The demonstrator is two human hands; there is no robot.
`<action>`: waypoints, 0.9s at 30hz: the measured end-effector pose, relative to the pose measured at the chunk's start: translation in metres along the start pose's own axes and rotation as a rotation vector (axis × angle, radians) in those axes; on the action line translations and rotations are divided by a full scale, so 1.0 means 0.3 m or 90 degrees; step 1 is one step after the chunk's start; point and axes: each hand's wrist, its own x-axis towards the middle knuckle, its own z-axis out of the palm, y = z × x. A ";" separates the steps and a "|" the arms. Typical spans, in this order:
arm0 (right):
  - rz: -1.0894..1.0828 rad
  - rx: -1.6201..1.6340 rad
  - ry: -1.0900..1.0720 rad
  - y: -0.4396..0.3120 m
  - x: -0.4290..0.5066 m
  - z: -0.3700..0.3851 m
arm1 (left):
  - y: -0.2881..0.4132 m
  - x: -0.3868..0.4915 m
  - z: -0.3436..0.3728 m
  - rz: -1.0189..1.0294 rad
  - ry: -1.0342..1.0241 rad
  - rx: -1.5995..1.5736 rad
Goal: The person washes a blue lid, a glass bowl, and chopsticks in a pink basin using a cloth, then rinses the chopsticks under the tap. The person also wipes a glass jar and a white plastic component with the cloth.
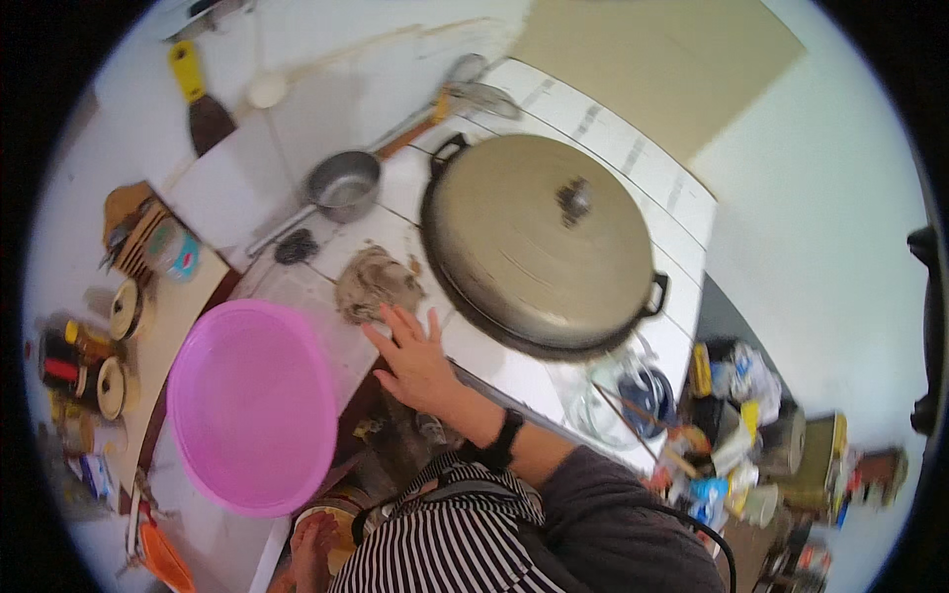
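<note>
My right hand (419, 363), with a black watch on its wrist, is spread over the counter, its fingertips at the near edge of a crumpled, stained cloth (377, 285). The fingers are apart and do not close around it. Low in the picture, my left hand (315, 545) is partly visible beside my striped apron, near a round yellowish thing; whether it holds anything is unclear. A pink plastic basin (256, 408) sits left of my right hand. Beyond the cloth stands a wide pan (474, 326) with two black handles, covered by a domed metal lid (519, 244).
A small metal saucepan (343, 187) and a dark scouring pad (296, 246) lie near the wall. Strainers (485, 100) rest at the back. Glassware (604, 408) stands at the right counter edge. Lidded pots (127, 307) and jars line the left shelf; a yellow-handled scraper (200, 100) hangs on the wall.
</note>
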 end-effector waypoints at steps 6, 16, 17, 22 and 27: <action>0.351 -0.349 -0.035 0.069 -0.578 -0.552 | 0.016 -0.029 -0.087 0.006 -0.081 0.128; 0.635 -0.581 -0.224 0.424 -1.038 -0.691 | -0.021 -0.117 -0.154 0.055 -0.152 0.170; 0.572 -0.570 -0.198 0.445 -1.063 -0.691 | -0.023 -0.130 -0.160 0.069 -0.176 0.193; 0.541 -0.542 -0.227 0.232 -1.033 -0.866 | -0.033 -0.215 -0.206 0.259 -0.265 0.376; 0.353 0.334 -0.209 -0.315 -0.692 -0.724 | -0.024 -0.301 -0.204 0.334 -0.369 0.320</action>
